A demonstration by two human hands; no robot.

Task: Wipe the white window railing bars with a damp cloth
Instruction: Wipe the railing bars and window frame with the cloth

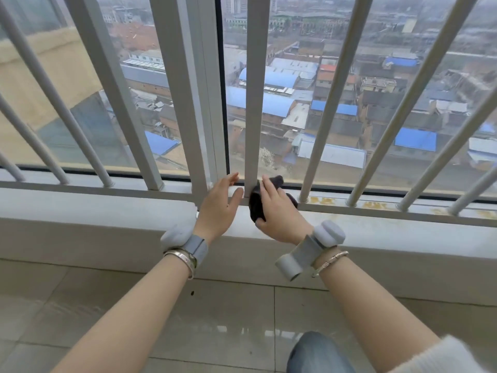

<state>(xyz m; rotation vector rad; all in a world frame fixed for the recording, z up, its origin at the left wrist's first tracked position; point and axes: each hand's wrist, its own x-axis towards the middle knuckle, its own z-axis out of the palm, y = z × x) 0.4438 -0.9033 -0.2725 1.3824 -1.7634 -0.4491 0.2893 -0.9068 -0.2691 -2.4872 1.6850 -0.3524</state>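
Right hand (279, 211) is down at the foot of the flat white bar (253, 103), its grip wrapped round a dark cloth (256, 204); fingers lie over the top of the cloth, thumb tucked beneath, and the cloth presses against the bar's right side where it meets the bottom rail (134, 191); left hand (219, 205) sits just beside the bar on the other side, fingers straight and spread, holding nothing, fingertips near the rail; both wrists carry grey strapped devices and bangles; round bars (326, 109) fan out to either side; rooftops show through the glass.
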